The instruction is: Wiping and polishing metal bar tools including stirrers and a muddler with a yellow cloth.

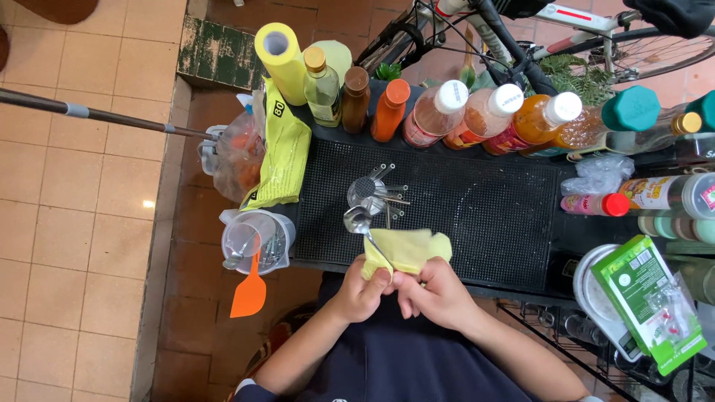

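Fingers (376, 279) of left hand (363, 292) pinched on cloth (406, 251) and spoon (359, 221) handle; right hand (436, 294) gripping cloth. Handle mostly hidden. Bowl at 11 o'clock over mat (477, 216). Wrists converging, palms inward.

A row of sauce and oil bottles (488, 115) lines the far edge of the black mat (477, 223). An orange spatula (249, 292) hangs from a clear jug (257, 240) at the left. A green box (652, 309) lies at the right, near a bicycle (566, 37).

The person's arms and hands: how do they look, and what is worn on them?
Both hands, left hand and right hand, are bare, without gloves, rings or a watch in view. The forearms are uncovered; a dark sleeve with a pale edge shows only near the left elbow.
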